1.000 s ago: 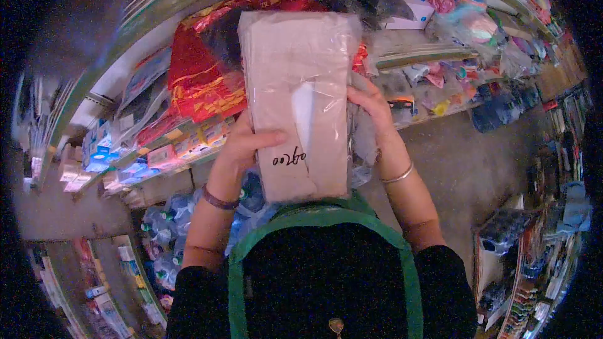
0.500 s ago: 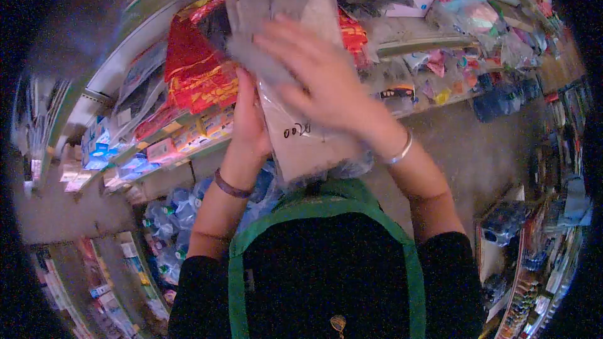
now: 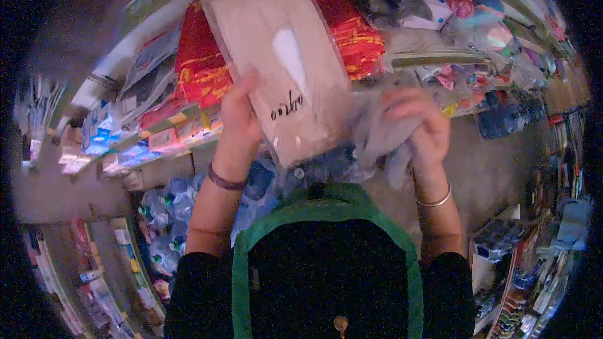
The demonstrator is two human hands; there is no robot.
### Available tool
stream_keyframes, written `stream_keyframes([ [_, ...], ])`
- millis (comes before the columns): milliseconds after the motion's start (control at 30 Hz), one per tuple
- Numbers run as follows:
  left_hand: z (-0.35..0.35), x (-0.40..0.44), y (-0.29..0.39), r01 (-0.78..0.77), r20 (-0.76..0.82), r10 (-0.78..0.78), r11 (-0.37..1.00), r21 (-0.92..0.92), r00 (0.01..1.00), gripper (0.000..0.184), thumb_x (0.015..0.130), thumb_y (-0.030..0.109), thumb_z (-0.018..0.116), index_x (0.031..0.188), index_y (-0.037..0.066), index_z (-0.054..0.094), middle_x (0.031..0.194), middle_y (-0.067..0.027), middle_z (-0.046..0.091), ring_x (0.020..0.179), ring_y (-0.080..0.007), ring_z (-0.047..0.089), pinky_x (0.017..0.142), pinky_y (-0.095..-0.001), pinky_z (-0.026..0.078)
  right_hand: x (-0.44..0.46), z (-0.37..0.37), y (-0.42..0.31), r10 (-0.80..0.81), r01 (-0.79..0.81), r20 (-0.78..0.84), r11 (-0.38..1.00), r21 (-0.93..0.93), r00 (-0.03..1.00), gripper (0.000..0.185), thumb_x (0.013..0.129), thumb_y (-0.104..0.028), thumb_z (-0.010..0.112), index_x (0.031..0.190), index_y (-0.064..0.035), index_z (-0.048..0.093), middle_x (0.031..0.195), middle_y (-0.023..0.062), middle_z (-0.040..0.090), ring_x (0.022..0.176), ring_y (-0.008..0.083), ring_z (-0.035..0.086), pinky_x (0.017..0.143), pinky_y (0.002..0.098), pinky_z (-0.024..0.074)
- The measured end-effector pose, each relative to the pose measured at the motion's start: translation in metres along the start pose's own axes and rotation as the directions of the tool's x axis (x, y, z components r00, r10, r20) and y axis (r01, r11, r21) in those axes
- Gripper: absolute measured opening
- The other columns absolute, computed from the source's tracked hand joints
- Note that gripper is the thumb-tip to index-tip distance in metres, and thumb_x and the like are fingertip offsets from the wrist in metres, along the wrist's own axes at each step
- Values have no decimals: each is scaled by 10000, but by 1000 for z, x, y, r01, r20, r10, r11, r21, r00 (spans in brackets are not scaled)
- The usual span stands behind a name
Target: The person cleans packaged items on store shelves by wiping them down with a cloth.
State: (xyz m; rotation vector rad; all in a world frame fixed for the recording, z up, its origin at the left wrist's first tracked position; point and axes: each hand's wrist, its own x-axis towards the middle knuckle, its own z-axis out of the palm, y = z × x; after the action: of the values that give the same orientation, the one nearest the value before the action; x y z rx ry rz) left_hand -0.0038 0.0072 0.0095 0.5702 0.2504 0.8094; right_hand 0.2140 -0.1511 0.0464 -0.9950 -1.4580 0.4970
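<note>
My left hand grips the lower left edge of a flat beige package in clear plastic wrap. The package is tilted, with black handwriting on its lower part and a white shiny patch in the middle. To the right, my right hand is closed on a grey cloth, which hangs crumpled and blurred beside the package's lower right edge. Whether the cloth touches the package I cannot tell. Red and gold packets lie on the shelf behind the package.
Small boxes line the shelf edge at left. Plastic bottles stand on the floor below it. Bagged goods fill the shelf at right. More stocked shelving stands at lower right. A green-edged apron covers my front.
My right hand has moved with the grey cloth from the package's face to its right side, uncovering the face. The package has tilted, its top leaning further left.
</note>
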Motion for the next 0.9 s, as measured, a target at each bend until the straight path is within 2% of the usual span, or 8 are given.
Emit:
stream_keyframes([
  [100, 14, -8, -8, 51, -41, -44, 980, 192, 998, 606, 680, 1, 523, 1247, 46, 314, 1141, -157, 470, 1056, -287, 472, 868, -419, 419, 31, 12, -21, -260, 149, -427, 949, -277, 866, 365, 598, -25, 415, 927, 0, 572, 989, 141, 554, 976, 274, 501, 868, 359, 369],
  [333, 32, -25, -28, 119, -42, -117, 800, 588, 992, 631, 668, -52, 515, 1255, 37, 301, 1149, -100, 478, 1037, -221, 485, 883, -335, 387, 92, 53, -10, -470, 337, 82, 489, -805, 879, 486, 639, -118, 563, 1119, -101, 495, 1127, 123, 469, 1009, 305, 460, 888, 399, 355],
  [533, 27, -39, -14, -76, -24, 100, 873, 482, 995, 621, 661, -51, 499, 1246, 38, 312, 1133, -118, 490, 1009, -257, 505, 865, -375, 413, 75, 14, 36, -440, 324, 59, 558, -764, 896, 481, 622, -121, 599, 1091, -98, 493, 1036, 125, 507, 941, 326, 467, 819, 423, 398],
  [633, 8, -41, 1, -88, 21, 87, 927, 365, 996, 632, 657, -56, 489, 1252, 54, 308, 1132, -124, 488, 1000, -274, 510, 842, -390, 434, 52, 1, 64, 14, -45, -51, 744, -667, 999, 403, 681, -70, 545, 1083, -67, 509, 992, 137, 543, 914, 314, 499, 807, 382, 418],
  [733, 8, -42, 6, -142, 16, 148, 907, 396, 989, 631, 660, -50, 484, 1255, 62, 308, 1128, -129, 489, 987, -277, 516, 823, -391, 447, 53, -8, 53, 11, -100, -297, 952, -288, 955, 295, 768, -84, 463, 1050, -19, 522, 927, 72, 564, 792, 200, 550, 723, 299, 443],
  [767, 11, -43, 6, -125, 8, 133, 907, 403, 991, 623, 661, -47, 484, 1251, 58, 313, 1119, -131, 494, 980, -275, 521, 821, -390, 449, 51, -13, 41, 277, -277, -430, 959, 64, 859, 301, 815, -133, 421, 1069, -2, 513, 994, 56, 554, 838, 164, 547, 750, 289, 443],
  [867, 17, -40, -2, -100, 9, 105, 909, 405, 994, 601, 666, -33, 481, 1240, 37, 321, 1094, -145, 509, 973, -283, 528, 826, -398, 448, 63, -3, -9, 126, 2, -461, 963, 268, 879, 349, 797, -175, 449, 1101, -11, 505, 1102, 111, 512, 984, 217, 508, 861, 329, 389],
  [900, 18, -40, -6, -93, 9, 98, 912, 400, 995, 593, 667, -27, 480, 1237, 28, 323, 1086, -151, 514, 973, -287, 529, 829, -401, 447, 68, 3, -13, -175, 139, -356, 983, -124, 918, 372, 758, -144, 466, 1116, -48, 506, 1179, 143, 444, 1057, 269, 449, 917, 355, 338],
])
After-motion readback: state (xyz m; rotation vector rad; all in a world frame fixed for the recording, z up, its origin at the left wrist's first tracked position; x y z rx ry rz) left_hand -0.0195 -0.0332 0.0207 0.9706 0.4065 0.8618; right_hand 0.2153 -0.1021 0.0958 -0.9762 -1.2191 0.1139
